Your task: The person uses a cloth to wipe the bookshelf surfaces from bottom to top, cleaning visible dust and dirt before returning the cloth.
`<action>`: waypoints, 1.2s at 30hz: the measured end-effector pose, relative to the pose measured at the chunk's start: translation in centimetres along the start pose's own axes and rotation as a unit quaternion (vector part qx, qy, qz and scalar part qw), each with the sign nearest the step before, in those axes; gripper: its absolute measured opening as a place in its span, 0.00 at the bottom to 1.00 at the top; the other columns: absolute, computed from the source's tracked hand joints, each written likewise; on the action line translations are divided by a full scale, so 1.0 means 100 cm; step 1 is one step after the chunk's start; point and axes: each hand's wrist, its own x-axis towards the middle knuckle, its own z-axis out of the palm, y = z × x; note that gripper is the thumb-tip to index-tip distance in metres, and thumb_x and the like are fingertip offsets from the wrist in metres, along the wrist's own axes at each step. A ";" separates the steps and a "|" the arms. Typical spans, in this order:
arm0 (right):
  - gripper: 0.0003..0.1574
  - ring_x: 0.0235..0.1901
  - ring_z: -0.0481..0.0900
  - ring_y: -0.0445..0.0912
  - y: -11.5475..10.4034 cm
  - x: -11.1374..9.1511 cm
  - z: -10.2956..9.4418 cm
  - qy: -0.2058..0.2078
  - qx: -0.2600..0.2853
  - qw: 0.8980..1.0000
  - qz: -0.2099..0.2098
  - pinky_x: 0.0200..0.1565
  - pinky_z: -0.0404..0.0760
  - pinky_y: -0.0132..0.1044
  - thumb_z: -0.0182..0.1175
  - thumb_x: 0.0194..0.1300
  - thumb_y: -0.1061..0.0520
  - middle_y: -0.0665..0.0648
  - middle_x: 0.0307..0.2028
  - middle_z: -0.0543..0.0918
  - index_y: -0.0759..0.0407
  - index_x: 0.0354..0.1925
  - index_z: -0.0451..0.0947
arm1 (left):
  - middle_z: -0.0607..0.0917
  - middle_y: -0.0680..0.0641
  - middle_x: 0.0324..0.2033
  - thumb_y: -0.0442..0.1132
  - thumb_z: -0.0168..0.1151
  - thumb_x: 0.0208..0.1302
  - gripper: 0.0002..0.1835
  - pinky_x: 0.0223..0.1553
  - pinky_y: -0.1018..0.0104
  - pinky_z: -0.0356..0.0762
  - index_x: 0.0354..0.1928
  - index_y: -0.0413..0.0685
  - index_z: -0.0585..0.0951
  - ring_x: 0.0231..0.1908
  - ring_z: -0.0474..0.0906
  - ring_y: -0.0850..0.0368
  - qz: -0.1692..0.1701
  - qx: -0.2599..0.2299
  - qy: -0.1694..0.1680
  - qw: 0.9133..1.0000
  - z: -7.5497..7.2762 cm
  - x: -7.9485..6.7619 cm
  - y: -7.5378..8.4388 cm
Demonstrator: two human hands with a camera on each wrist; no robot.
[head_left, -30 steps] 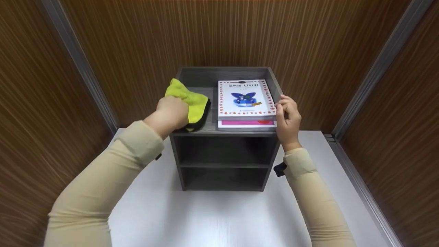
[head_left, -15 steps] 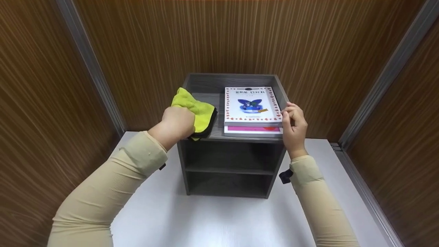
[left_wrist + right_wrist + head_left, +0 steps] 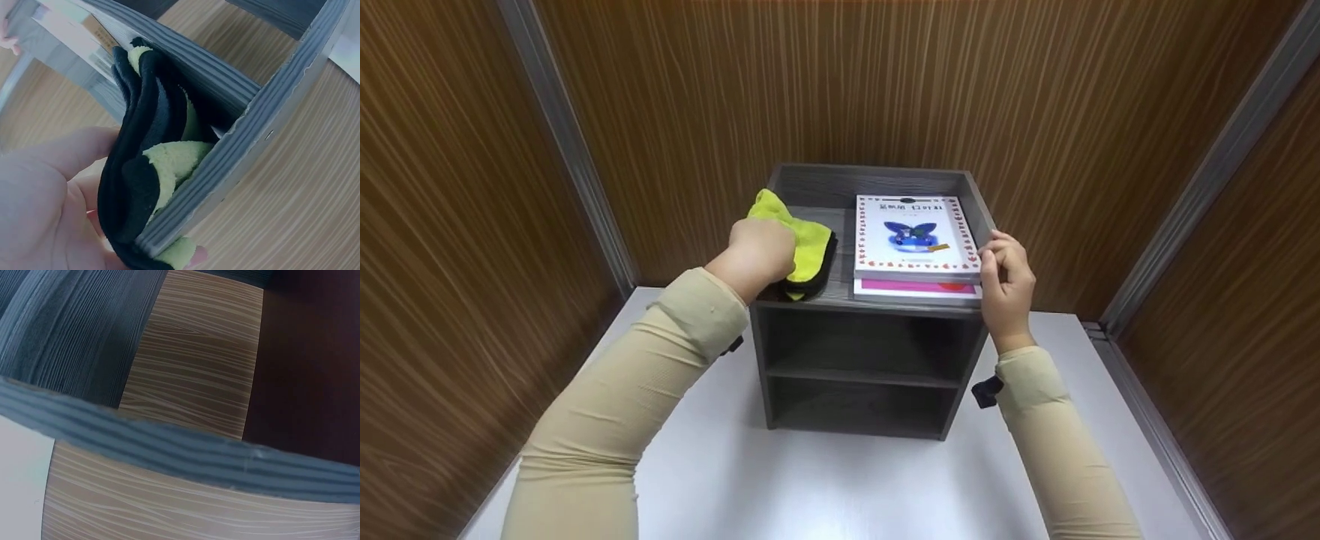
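Note:
In the head view my left hand (image 3: 761, 251) grips a folded yellow-green microfibre cloth (image 3: 812, 244) with a black underside, at the front left of a grey wooden shelf unit's (image 3: 870, 180) top. The left wrist view shows the cloth (image 3: 152, 129) bent round the left side panel (image 3: 225, 146), thumb and fingers about it. My right hand (image 3: 1007, 289) holds the front of the right side panel (image 3: 978, 210), thumb on the inner side beside the books. Two books lie stacked there: a white one with a blue butterfly (image 3: 911, 232) above one with a pink cover (image 3: 904, 286).
Below the top are two open compartments (image 3: 866, 345), dark inside. The unit stands on a white surface (image 3: 825, 480). Wood-grain walls (image 3: 870, 82) with grey metal corner strips (image 3: 574, 150) enclose it. In the right wrist view a grey panel edge (image 3: 169, 444) crosses the frame.
The head view has shifted, so the unit, books and both hands appear lower and further right. The left hand keeps the cloth at the left panel; the right hand stays on the right panel.

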 end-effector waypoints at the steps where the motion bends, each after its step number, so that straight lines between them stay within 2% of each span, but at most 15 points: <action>1: 0.14 0.50 0.71 0.65 0.000 -0.001 -0.001 -0.001 -0.001 1.000 0.003 0.58 0.65 0.41 0.48 0.58 0.72 0.70 0.31 0.75 0.74 0.17 0.61 | 0.82 0.44 0.39 0.42 0.51 0.62 0.15 0.40 0.52 0.76 0.43 0.42 0.82 0.39 0.78 0.48 -0.002 0.003 -0.001 1.000 0.001 0.003 0.001; 7: 0.14 0.51 0.71 0.64 -0.002 -0.011 -0.004 -0.003 -0.004 1.000 0.024 0.59 0.65 0.41 0.48 0.59 0.72 0.69 0.32 0.76 0.73 0.18 0.61 | 0.82 0.43 0.44 0.39 0.49 0.63 0.15 0.43 0.50 0.75 0.46 0.42 0.81 0.44 0.77 0.46 -0.021 0.019 0.001 1.000 0.009 0.023 0.007; 11: 0.14 0.51 0.71 0.64 -0.005 -0.018 -0.007 0.002 -0.007 0.999 0.031 0.58 0.66 0.41 0.48 0.59 0.72 0.68 0.31 0.76 0.74 0.18 0.61 | 0.81 0.43 0.48 0.36 0.45 0.66 0.17 0.45 0.47 0.72 0.51 0.43 0.79 0.46 0.77 0.44 -0.053 0.030 -0.017 0.998 0.014 0.040 0.016; 16: 0.14 0.51 0.71 0.64 -0.009 -0.023 -0.011 0.005 -0.009 0.999 0.036 0.58 0.66 0.39 0.48 0.59 0.72 0.69 0.31 0.76 0.74 0.18 0.62 | 0.77 0.42 0.54 0.34 0.38 0.71 0.20 0.48 0.44 0.70 0.57 0.42 0.75 0.53 0.71 0.37 -0.116 0.052 -0.033 0.991 0.028 0.075 0.025; 17: 0.14 0.51 0.71 0.65 -0.010 -0.024 -0.011 0.005 -0.009 0.999 0.036 0.58 0.66 0.39 0.48 0.59 0.72 0.69 0.31 0.76 0.74 0.18 0.61 | 0.77 0.41 0.55 0.33 0.36 0.71 0.20 0.47 0.43 0.70 0.58 0.42 0.75 0.54 0.70 0.34 -0.132 0.062 -0.024 0.989 0.037 0.089 0.026; 20: 0.14 0.50 0.71 0.65 -0.011 -0.023 -0.011 0.006 -0.006 0.999 0.033 0.58 0.66 0.40 0.48 0.59 0.72 0.70 0.30 0.75 0.74 0.17 0.61 | 0.72 0.38 0.59 0.34 0.33 0.72 0.22 0.49 0.42 0.68 0.61 0.41 0.71 0.57 0.64 0.29 -0.161 0.065 -0.016 0.985 0.044 0.106 0.028; 23: 0.14 0.51 0.71 0.65 -0.011 -0.020 -0.009 0.004 0.000 1.000 0.031 0.58 0.66 0.41 0.48 0.59 0.72 0.70 0.31 0.75 0.74 0.17 0.61 | 0.68 0.32 0.61 0.33 0.29 0.73 0.23 0.52 0.43 0.66 0.64 0.37 0.67 0.59 0.59 0.26 -0.180 0.064 -0.008 0.982 0.042 0.109 0.028; 24: 0.15 0.51 0.71 0.65 -0.011 -0.020 -0.008 0.003 0.003 1.000 0.031 0.58 0.65 0.42 0.48 0.59 0.72 0.70 0.31 0.75 0.74 0.17 0.61 | 0.66 0.31 0.62 0.34 0.29 0.74 0.23 0.54 0.45 0.65 0.65 0.36 0.65 0.60 0.58 0.27 -0.182 0.055 -0.015 0.982 0.035 0.103 0.028; 26: 0.15 0.51 0.71 0.65 -0.011 -0.019 -0.006 0.001 0.005 1.000 0.031 0.58 0.65 0.42 0.49 0.59 0.72 0.69 0.31 0.75 0.74 0.17 0.61 | 0.65 0.28 0.61 0.33 0.28 0.73 0.23 0.55 0.46 0.65 0.64 0.34 0.65 0.61 0.58 0.27 -0.189 0.052 -0.009 0.981 0.031 0.099 0.027; 29: 0.15 0.50 0.71 0.66 -0.010 -0.015 -0.004 0.000 0.010 1.000 0.022 0.58 0.66 0.43 0.48 0.58 0.71 0.68 0.30 0.75 0.74 0.17 0.61 | 0.66 0.31 0.61 0.34 0.29 0.73 0.23 0.56 0.49 0.65 0.64 0.35 0.66 0.61 0.59 0.29 -0.198 0.049 0.003 0.979 0.026 0.096 0.025; 32: 0.15 0.48 0.71 0.68 -0.009 -0.007 -0.004 0.005 0.019 1.000 0.004 0.58 0.65 0.45 0.48 0.58 0.72 0.70 0.28 0.75 0.74 0.16 0.60 | 0.67 0.35 0.62 0.35 0.28 0.73 0.24 0.56 0.51 0.64 0.67 0.41 0.62 0.62 0.59 0.31 -0.197 0.057 0.013 0.979 0.020 0.100 0.022; 36: 0.15 0.47 0.71 0.68 -0.006 0.004 -0.004 0.017 0.021 1.000 -0.015 0.58 0.66 0.46 0.48 0.57 0.72 0.72 0.28 0.74 0.74 0.16 0.60 | 0.67 0.38 0.63 0.36 0.28 0.73 0.25 0.57 0.51 0.62 0.69 0.43 0.59 0.62 0.59 0.33 -0.174 0.062 0.017 0.983 0.013 0.104 0.018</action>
